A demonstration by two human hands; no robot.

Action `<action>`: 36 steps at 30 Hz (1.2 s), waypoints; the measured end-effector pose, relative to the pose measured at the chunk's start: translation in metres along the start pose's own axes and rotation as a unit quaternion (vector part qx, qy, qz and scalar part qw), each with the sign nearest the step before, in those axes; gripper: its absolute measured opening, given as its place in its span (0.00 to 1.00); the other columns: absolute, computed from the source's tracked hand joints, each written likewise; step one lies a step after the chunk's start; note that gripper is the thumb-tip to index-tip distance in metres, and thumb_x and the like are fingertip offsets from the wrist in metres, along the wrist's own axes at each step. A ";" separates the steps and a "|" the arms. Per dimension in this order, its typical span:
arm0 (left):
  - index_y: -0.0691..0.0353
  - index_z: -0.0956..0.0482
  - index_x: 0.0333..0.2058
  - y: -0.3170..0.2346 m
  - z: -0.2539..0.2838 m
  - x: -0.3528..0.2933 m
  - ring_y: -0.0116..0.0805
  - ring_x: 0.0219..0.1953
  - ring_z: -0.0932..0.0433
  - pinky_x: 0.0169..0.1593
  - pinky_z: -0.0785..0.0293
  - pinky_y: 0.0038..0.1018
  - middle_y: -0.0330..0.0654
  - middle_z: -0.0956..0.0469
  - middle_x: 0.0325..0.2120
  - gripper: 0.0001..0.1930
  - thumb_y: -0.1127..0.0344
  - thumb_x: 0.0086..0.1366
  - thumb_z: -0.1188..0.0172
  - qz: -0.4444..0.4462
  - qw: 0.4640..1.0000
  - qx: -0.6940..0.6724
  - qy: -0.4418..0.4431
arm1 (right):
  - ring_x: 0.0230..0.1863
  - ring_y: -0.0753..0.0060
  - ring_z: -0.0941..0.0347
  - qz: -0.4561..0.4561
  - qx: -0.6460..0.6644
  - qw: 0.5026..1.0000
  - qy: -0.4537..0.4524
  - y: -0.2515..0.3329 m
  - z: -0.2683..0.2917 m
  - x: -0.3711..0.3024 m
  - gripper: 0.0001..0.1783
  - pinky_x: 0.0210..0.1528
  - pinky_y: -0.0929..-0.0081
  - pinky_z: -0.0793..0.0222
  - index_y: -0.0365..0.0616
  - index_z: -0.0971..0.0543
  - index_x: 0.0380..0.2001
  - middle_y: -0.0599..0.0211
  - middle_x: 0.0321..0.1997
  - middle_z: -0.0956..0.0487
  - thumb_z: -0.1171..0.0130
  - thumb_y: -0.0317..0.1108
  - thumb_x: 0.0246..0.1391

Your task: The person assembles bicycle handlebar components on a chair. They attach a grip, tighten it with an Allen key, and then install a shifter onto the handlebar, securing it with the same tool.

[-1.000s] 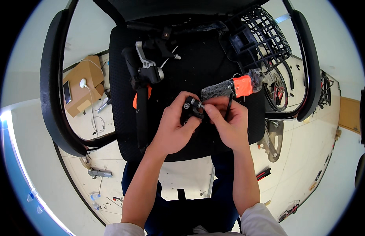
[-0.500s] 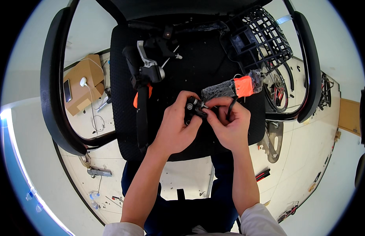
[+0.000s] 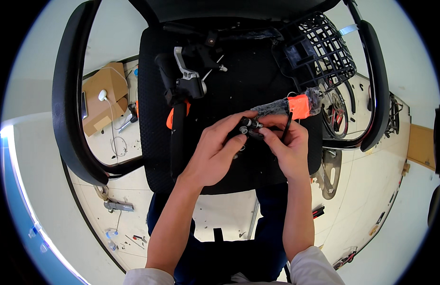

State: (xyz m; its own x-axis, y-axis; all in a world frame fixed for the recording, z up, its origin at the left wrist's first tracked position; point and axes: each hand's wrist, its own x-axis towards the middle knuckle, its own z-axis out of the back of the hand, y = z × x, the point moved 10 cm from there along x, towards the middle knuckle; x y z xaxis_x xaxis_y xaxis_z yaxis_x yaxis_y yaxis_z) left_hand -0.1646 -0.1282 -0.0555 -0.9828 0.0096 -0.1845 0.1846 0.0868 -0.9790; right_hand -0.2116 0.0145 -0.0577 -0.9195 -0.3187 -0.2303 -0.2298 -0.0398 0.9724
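My left hand [image 3: 213,152] is closed around a small black metal part [image 3: 249,124] with silvery bolt ends, which looks like a bicycle brake caliper. The right end of this part is pinched between the thumb and forefinger of my right hand [image 3: 287,142]. A thin black bent rod or cable [image 3: 288,124] passes through my right fingers and sticks up; I cannot tell which it is. Just beyond my hands lies a bubble-wrapped piece [image 3: 272,108] with a bright orange patch [image 3: 298,106]. Both hands are above the front of a black chair seat [image 3: 156,156].
Left on the seat are a handlebar grip with a silver brake lever [image 3: 182,64] and an orange piece [image 3: 170,118]. A black basket [image 3: 319,52] stands at the back right. Armrests [image 3: 70,95] flank the seat. A cardboard box [image 3: 103,92] and a wheel [image 3: 336,111] are on the floor.
Both hands have shifted slightly right with the black part, which has turned so its bolt ends show more. The view has also moved a little. Both hands keep their hold.
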 end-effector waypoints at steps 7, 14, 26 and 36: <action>0.66 0.26 0.58 -0.018 0.001 -0.002 0.24 0.30 0.30 0.34 0.34 0.20 0.39 0.25 0.31 0.24 0.76 0.60 0.44 -0.066 0.995 0.071 0.001 | 0.17 0.93 0.43 -0.129 0.110 0.984 0.044 -0.018 0.000 -0.004 0.11 0.18 0.89 0.52 0.37 0.19 0.44 0.69 0.31 0.19 0.40 0.23 0.57; 0.67 0.26 0.57 -0.017 0.003 -0.002 0.25 0.29 0.27 0.33 0.32 0.19 0.40 0.24 0.31 0.22 0.74 0.63 0.44 -0.074 0.993 0.089 -0.004 | 0.15 0.92 0.50 -0.141 0.222 0.962 0.075 -0.024 -0.006 -0.002 0.11 0.16 0.88 0.57 0.35 0.19 0.44 0.66 0.32 0.18 0.41 0.26 0.58; 0.69 0.28 0.50 0.023 0.018 0.006 0.41 0.48 0.19 0.48 0.18 0.33 0.48 0.20 0.42 0.14 0.64 0.74 0.52 0.052 0.949 -0.282 -0.133 | 0.26 0.85 0.25 -0.091 -0.016 0.995 0.022 -0.015 -0.008 -0.003 0.05 0.28 0.88 0.36 0.34 0.20 0.33 0.67 0.27 0.19 0.35 0.24 0.55; 0.68 0.26 0.48 0.018 0.021 0.008 0.34 0.50 0.20 0.51 0.23 0.25 0.47 0.19 0.43 0.13 0.64 0.73 0.48 0.004 0.950 -0.272 -0.151 | 0.20 0.91 0.41 -0.108 -0.046 0.986 0.117 -0.020 -0.035 -0.011 0.12 0.22 0.87 0.49 0.38 0.22 0.32 0.75 0.22 0.26 0.45 0.36 0.65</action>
State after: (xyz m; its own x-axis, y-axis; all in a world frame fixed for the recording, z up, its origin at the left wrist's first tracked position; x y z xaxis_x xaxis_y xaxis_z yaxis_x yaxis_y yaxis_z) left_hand -0.1692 -0.1474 -0.0759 -0.9200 -0.2662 -0.2876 0.0800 0.5908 -0.8029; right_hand -0.1862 -0.0141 -0.0733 -0.7504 -0.5029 -0.4289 -0.3733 -0.2130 0.9029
